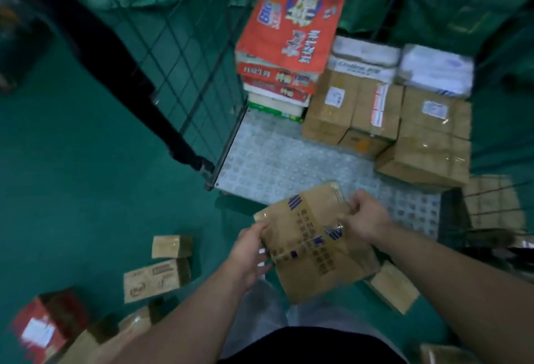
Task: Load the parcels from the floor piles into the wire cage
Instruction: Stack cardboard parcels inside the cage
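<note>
Standing open, the wire cage [173,54] holds a red carton stack [291,25] at its rear left; that stack overhangs and could topple if knocked. Just before the cage mouth, a flat brown parcel [306,236] hangs tilted, with fingers of the left hand [251,251] and right hand [364,216] grasping opposite edges; it might slip. Its blue print is illegible.

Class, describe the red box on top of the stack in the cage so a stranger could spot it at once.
Find the wire cage and look into its back left corner. Topmost there lies the red box, wide and flat with blue-and-white print; the brown boxes to its right sit lower and bear only small labels.
</note>
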Available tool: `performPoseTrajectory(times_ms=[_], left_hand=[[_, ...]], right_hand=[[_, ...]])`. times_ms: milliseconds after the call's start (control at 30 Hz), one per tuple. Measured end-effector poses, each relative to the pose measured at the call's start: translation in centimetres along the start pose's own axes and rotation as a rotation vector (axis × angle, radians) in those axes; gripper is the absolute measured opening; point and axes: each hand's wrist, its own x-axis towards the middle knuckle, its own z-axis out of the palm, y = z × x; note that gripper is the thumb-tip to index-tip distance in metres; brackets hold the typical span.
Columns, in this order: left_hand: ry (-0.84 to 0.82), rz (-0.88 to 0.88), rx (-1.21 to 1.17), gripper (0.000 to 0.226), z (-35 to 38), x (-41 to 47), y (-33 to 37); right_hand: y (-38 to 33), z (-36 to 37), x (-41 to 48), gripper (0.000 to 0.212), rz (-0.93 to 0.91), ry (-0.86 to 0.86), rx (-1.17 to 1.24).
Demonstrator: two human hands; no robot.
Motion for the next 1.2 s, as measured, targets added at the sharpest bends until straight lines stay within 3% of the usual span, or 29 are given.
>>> performPoseTrajectory(times_ms=[133,300,400,467,567,667,800,900,1000,1133,1200], left_hand=[[-0.019,0.008,-0.024,0.062,0.2,0.9,2.7],[-0.133,-0.087,0.016,0.056,1.0,1.9,8.3],[-0.143,-0.108,0.086,0.064,2.5,1.1,12.4],[-0.090,-0.033,0.149,0.067,3.2,1.2,14.9],[-0.049,0.169,0.191,0.075,4.4,0.9,18.6],[-0.097,0.368,0.157,0.074,6.3,-0.6,22.6],[-0.271,0.365,0.156,0.060,8.5,-2.3,25.6],[-0.259,0.324,0.418,0.040,9.2,-1.6,24.6],[-0.192,0.300,0.516,0.030,10.3,-1.0,22.5],[-0.153,0.175,0.533,0.040,13.3,-0.1,20.8],[-0.139,0.103,0.551,0.046,15.5,0.6,21.1]], right_hand=[[-1.4,-3.2,-0.5,0.013,-0.127,0.089,-0.024],[-5.9,-6.8,-1.7,0.011,-0.278,0.206,-0.230],[-8.2,-10.2,-3.1,0.025,-0.504,0.296,-0.523],[-9.0,-12.5,-4.3,0.043,-0.609,0.356,-0.686],[-7.8,-15.6,-6.0,0.054,-0.613,0.454,-0.853],[-6.2,-17.9,-8.0,0.064,-0.519,0.457,-0.865],[-5.6,-19.2,-9.4,0.064,-0.509,0.398,-0.861],[-3.4,-19.4,-8.4,0.059,-0.453,0.452,-0.749],[-1.5,-19.6,-7.1,0.048,-0.347,0.473,-0.501],[0.2,-20.7,-3.7,0.013,-0.209,0.381,-0.094],[1.6,-21.1,-1.0,0.010,-0.146,0.408,0.155]])
